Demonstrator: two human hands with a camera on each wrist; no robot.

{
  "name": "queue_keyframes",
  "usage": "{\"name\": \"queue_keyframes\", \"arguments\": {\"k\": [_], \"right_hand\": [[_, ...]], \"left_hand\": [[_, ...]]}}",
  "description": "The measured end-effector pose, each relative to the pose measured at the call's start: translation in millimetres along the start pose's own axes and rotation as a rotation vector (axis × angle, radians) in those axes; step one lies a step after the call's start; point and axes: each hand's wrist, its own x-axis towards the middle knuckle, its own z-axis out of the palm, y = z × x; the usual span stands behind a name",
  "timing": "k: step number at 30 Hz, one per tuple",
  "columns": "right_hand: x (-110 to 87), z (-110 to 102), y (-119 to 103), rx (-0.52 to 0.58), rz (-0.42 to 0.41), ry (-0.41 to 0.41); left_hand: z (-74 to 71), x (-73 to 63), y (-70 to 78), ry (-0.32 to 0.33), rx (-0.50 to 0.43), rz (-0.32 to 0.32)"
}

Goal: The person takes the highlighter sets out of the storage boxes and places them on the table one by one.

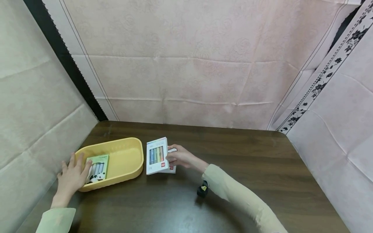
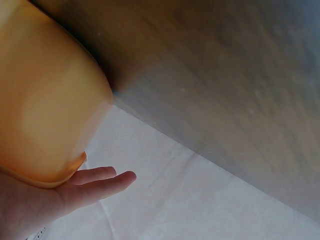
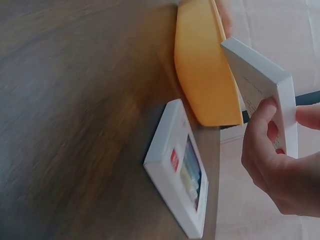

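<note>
My right hand (image 1: 182, 157) pinches a white box (image 1: 150, 160) by its right edge, raised over the table. Coloured sticks, possibly crayons, show through its window. Beneath it a second white box (image 1: 172, 169) lies on the table, mostly hidden in the head view; its window and red mark show in the right wrist view. My left hand (image 1: 71, 176) rests with spread fingers on the left rim of a yellow plastic basket (image 1: 128, 158). Inside the basket's left end sits a green and white box (image 1: 100, 166) with a panda picture.
A dark brown wooden table (image 1: 233, 181) carries everything. Pale cloth (image 1: 189, 81) hangs behind it and on both sides. A small black device (image 1: 202, 190) with a yellow mark is on the right wrist.
</note>
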Motion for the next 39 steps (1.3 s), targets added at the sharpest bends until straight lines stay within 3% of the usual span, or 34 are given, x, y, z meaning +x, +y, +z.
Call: {"name": "queue_keyframes", "arguments": {"k": [12, 25, 39], "right_hand": [[-1.7, -26.4, 18.8, -0.017, 0.037, 0.092], [-4.0, -53.7, 32.3, -0.002, 0.097, 0.184], [-8.7, -70.7, 39.6, 0.026, 0.118, 0.241]], "left_hand": [[0.0, 0.3, 0.0, 0.014, 0.0, 0.029], [-0.3, -1.4, -0.9, 0.002, -0.008, 0.011], [-1.1, -1.3, -1.9, 0.005, -0.012, 0.017]]}}
